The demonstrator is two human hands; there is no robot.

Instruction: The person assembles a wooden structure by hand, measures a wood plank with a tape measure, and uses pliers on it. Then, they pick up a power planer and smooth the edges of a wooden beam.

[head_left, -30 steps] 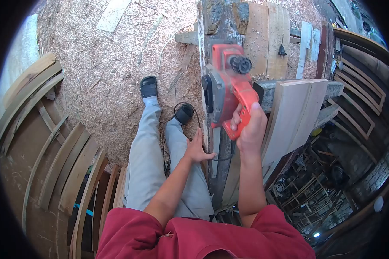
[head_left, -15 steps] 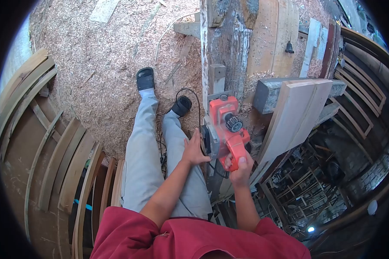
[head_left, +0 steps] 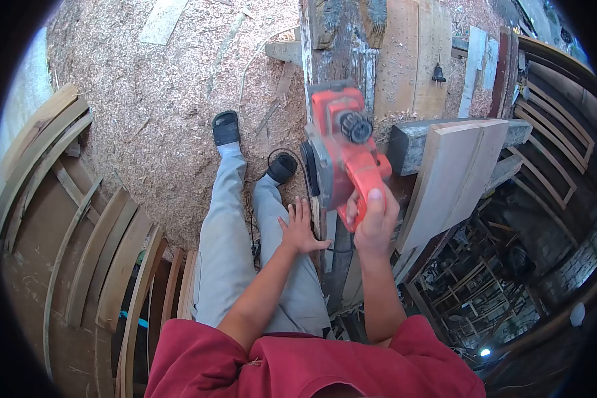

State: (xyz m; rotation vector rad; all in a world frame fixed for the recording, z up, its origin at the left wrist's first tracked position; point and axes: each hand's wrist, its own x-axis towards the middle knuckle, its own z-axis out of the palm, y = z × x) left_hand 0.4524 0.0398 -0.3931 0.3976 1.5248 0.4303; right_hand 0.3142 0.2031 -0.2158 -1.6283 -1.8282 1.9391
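Observation:
My right hand point(head_left: 374, 222) grips the rear handle of an orange electric planer point(head_left: 340, 147), which sits over a narrow strip of wood point(head_left: 341, 255) set on edge along a weathered beam point(head_left: 335, 46). My left hand point(head_left: 300, 230) lies flat with fingers spread against the left side of that strip, just behind the planer. A black cord point(head_left: 297, 162) loops down beside my legs.
Curved wooden slats point(head_left: 96, 259) are stacked at the left. Pale boards point(head_left: 454, 176) lean on a grey block point(head_left: 411, 136) at the right. Sawdust point(head_left: 159, 99) covers the floor around my sandalled feet. More curved frames point(head_left: 550, 132) stand at the far right.
The planer was pulled back toward me half a second ago and has now been pushed forward along the strip again. My left hand stayed beside the strip.

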